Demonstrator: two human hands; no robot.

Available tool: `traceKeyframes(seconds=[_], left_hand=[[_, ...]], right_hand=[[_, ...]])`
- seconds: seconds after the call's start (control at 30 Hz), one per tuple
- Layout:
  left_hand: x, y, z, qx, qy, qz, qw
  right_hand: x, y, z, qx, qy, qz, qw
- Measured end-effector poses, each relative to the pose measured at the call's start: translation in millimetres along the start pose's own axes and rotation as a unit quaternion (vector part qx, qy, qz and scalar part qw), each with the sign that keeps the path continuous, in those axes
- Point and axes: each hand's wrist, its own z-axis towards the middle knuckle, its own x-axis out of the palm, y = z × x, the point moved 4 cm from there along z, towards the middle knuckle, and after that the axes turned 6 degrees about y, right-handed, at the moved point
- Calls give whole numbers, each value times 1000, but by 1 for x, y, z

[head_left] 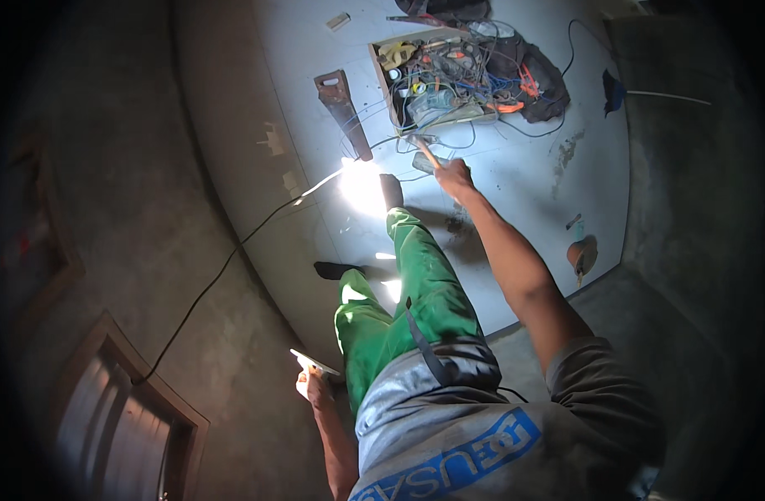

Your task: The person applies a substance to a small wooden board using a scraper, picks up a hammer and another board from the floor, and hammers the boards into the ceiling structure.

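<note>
My right hand (pixel 455 179) reaches forward, closed round the pale wooden handle of a hammer (pixel 429 154). The dark hammer head is close to the front edge of a wooden tray (pixel 379 73) piled with tools and tangled wires. Just beside the hammer lies a greyish block-like thing (pixel 424 164), partly hidden by the hand. Low on the left, by my thigh, my left hand (pixel 313 386) grips a thin white plate-like piece (pixel 314 361); its exact kind I cannot make out. A handsaw (pixel 342 108) rests on the floor left of the tray.
A glaring lamp (pixel 364 185) stands by my forward foot, its dark cable (pixel 207 288) crossing to the left wall. Dark bag (pixel 542 92) is against the tray. A brush-like tool (pixel 613 92) and a brown round thing (pixel 577 253) are at the right. A wood-framed window (pixel 119 409) is lower left.
</note>
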Motion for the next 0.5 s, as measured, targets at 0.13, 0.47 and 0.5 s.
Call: traceKeyframes(seconds=[0.13,0.47,0.5], left_hand=[[49,-134,-97,56,53,235,969],[182,-219,-168,46,71,342,936],[185,-223,-176,32,52,347,936]], right_hand=[[-24,53,60,-1,46,62,997],[-21,63,229,-17,-23,121,992],[-11,72,211,-12,-13,150,989]])
